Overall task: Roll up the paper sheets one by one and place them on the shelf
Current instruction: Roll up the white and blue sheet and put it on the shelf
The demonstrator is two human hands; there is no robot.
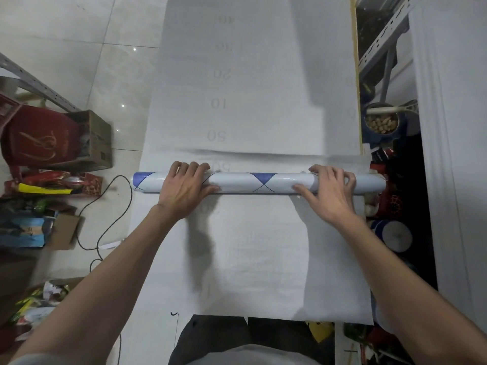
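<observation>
head: left hand (pixel 184 185), right hand (pixel 332 194) grip roll (pixel 245 183); sheet (pixel 263 75) numbered 20, 50

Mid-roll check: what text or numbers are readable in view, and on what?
"40": paper sheet, faint
"30": same sheet
"20": same sheet
"10": same sheet, reads reversed
"50": same sheet, twice; the nearer one is half hidden by the paper roll
Print on the cardboard box: too blurred to read.

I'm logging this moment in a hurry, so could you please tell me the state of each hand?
Left hand: closed, fingers and thumb curled round the paper roll.
Right hand: closed, gripping the same roll.
</observation>
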